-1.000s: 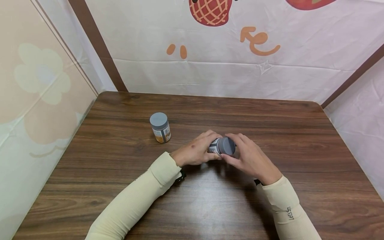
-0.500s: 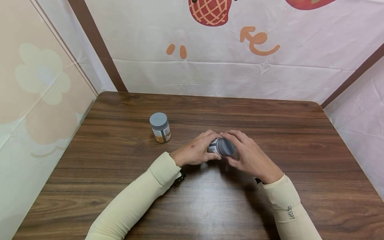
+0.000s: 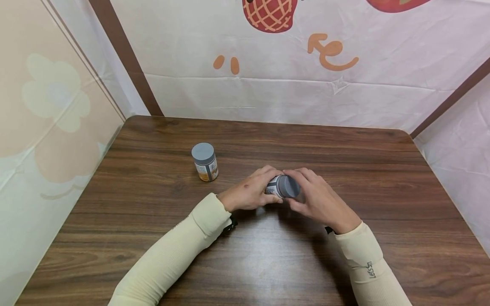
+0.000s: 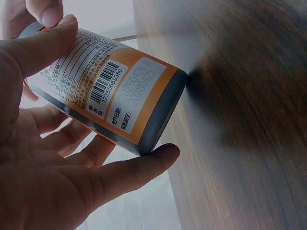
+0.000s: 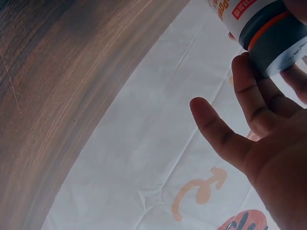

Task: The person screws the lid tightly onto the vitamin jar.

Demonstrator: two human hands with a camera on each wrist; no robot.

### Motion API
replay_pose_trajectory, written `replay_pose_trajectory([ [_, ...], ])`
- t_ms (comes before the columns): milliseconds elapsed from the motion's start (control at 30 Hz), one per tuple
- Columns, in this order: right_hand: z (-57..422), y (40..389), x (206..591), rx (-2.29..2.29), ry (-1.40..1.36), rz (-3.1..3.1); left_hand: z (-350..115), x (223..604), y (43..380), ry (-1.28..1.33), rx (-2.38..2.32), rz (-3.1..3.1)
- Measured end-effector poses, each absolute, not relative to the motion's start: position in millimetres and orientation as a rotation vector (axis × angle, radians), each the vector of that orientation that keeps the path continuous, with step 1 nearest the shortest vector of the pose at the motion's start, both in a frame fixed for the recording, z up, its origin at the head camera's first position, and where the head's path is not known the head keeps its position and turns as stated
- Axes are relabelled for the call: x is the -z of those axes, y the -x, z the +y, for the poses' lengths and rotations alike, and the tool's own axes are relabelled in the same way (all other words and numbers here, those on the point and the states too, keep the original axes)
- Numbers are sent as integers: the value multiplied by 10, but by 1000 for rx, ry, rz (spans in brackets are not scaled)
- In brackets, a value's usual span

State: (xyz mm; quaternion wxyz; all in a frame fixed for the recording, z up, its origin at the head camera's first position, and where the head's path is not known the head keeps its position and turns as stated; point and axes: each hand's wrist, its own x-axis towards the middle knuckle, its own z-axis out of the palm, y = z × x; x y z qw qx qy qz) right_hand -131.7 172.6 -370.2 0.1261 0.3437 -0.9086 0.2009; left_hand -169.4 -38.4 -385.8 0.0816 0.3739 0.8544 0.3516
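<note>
A small jar point(image 3: 272, 187) with a white and orange label and a dark grey lid point(image 3: 289, 186) tilts toward the right, near the middle of the table. My left hand point(image 3: 250, 190) grips its body, thumb on the near side; the left wrist view shows the printed label point(image 4: 103, 86) and the bottom edge close to the tabletop. The fingers and thumb of my right hand point(image 3: 319, 199) hold the lid from the right. An orange ring point(image 5: 269, 29) shows around the lid in the right wrist view, where some fingers stand off the jar.
A second jar point(image 3: 205, 163) of similar look stands upright to the left, lid on. The brown wooden table point(image 3: 344, 148) has rounded far corners. A printed white cloth point(image 3: 183, 93) hangs behind it, with more cloth at both sides.
My right hand's fingers have shifted around the lid: the index first slid left over its top, then eased slightly back. The left hand and both jars stay in place.
</note>
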Motion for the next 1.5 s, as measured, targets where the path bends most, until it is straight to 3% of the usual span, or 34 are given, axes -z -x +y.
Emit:
replay_pose_trajectory([
  [533, 1688, 1283, 3682, -661, -766, -2839, -377, 3868, 1702, -1117, -1057, 2546],
  [967, 1774, 1336, 3713, -595, -1083, -2605, -385, 3870, 1703, -1113, -1047, 2550],
  [1500, 1735, 1287, 3718, -660, -915, -2712, -384, 3873, 1700, -1119, -1059, 2557],
])
